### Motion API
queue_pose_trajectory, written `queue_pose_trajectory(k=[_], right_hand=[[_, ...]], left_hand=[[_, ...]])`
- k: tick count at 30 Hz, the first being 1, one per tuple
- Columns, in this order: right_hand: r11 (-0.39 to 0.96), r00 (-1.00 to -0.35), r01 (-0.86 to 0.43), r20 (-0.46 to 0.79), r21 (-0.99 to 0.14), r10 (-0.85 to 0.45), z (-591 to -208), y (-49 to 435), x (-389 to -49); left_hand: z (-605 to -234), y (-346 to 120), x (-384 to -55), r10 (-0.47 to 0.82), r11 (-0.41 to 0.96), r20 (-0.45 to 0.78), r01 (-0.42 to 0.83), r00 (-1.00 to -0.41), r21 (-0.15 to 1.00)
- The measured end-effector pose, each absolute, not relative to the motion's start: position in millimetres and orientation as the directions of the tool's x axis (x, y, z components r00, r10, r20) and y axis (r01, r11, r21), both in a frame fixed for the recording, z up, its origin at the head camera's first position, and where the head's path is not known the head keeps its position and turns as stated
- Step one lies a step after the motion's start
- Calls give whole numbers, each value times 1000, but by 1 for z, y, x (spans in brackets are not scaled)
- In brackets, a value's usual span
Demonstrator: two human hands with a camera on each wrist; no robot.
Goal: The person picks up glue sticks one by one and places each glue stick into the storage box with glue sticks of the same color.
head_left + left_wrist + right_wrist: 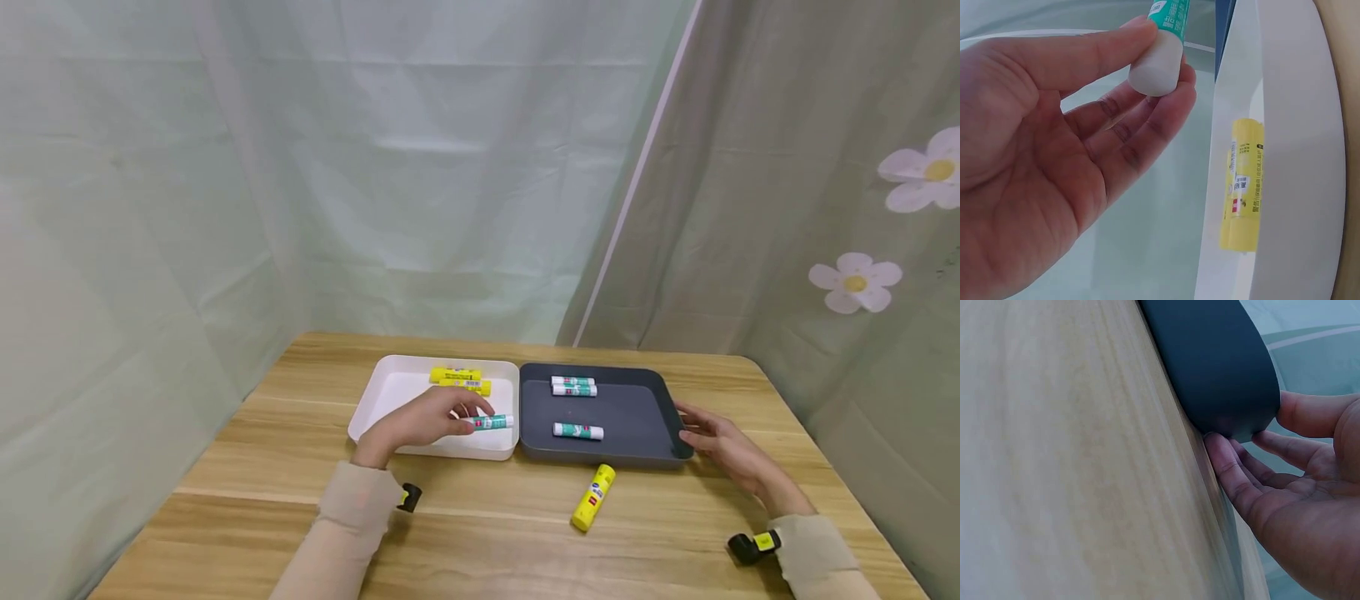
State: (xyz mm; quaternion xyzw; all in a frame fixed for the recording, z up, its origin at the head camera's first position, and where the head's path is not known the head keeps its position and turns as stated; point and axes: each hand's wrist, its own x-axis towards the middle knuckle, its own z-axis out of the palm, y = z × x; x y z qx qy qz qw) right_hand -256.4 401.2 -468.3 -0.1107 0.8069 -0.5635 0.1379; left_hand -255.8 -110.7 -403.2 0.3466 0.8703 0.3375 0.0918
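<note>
My left hand (431, 417) pinches a green-and-white glue stick (491, 422) over the near right part of the white tray (382, 408). In the left wrist view, the thumb and fingers hold the stick by its white end. Two yellow glue sticks (455, 375) lie along the far side of that tray. At the right end of the dark grey tray (630, 417), my right hand (723, 446) touches the corner. Its fingers extend along the outer wall, and the thumb rests near the rim in the right wrist view. Several green-and-white glue sticks (577, 431) lie inside the dark tray.
Both trays stand side by side on the wooden table (480, 508). Another yellow glue stick (593, 498) lies on the wood in front of the dark tray. Pale curtains (450, 183) hang behind the table and at its sides.
</note>
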Motion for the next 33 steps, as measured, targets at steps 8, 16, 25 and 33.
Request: queue_pose_trajectory(k=[8, 16, 25, 33], right_hand=[[352, -936, -23, -104, -936, -336, -469, 402, -254], [353, -935, -21, -107, -935, -339, -470, 403, -256], [360, -936, -23, -107, -932, -336, -472, 403, -256], [368, -936, -27, -105, -930, -335, -471, 403, -255]], left_hand=[[-406, -111, -257, 662, 542, 68, 540, -746, 644], [-404, -124, -267, 635, 598, 33, 518, -772, 612], [-401, -142, -276, 608, 667, -44, 480, -793, 570], [-398, -147, -281, 625, 677, -49, 510, -779, 531]])
